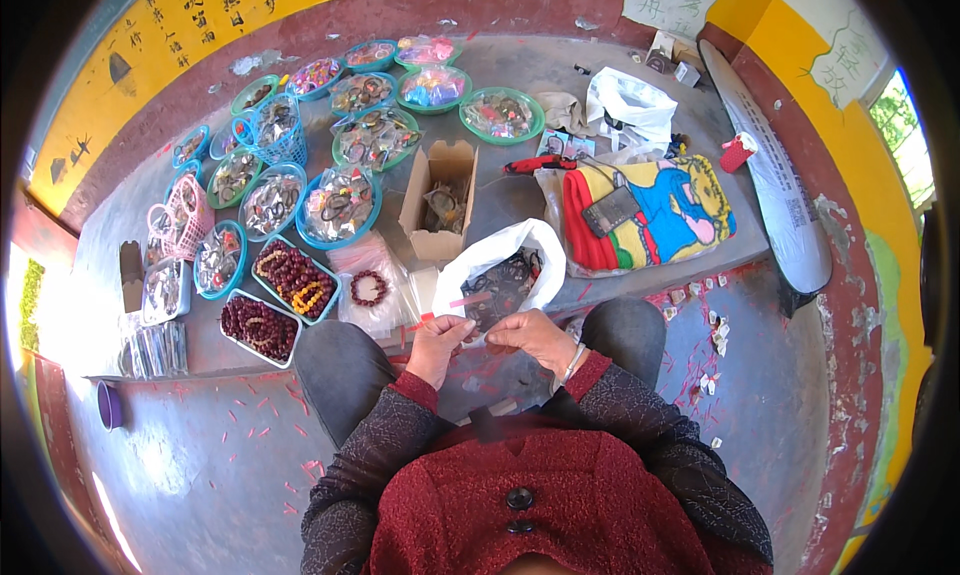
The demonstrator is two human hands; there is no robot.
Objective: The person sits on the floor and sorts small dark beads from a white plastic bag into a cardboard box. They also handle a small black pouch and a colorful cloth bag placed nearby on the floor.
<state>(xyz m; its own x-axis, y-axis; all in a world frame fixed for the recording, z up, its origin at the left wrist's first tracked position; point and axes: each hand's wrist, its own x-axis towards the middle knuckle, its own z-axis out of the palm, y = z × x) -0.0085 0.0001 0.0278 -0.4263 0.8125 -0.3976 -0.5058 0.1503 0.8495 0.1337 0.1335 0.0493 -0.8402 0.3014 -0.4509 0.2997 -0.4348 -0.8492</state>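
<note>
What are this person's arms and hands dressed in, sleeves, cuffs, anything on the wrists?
Both forearms wear dark grey patterned knit sleeves ending in red cuffs. The left hand and the right hand are bare, without gloves. A thin pale bracelet circles the right wrist.

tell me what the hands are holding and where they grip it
Both hands pinch a thin pink strip: the left hand near its left end, the right hand near its right end, over the open white bag. What the strip is cannot be told.

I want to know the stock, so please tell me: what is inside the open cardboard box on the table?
Inside the cardboard box a small heap of dark, metallic-looking trinkets shows near the middle. They are too small to identify. The box walls hide whatever lies lower or along the sides.
</note>
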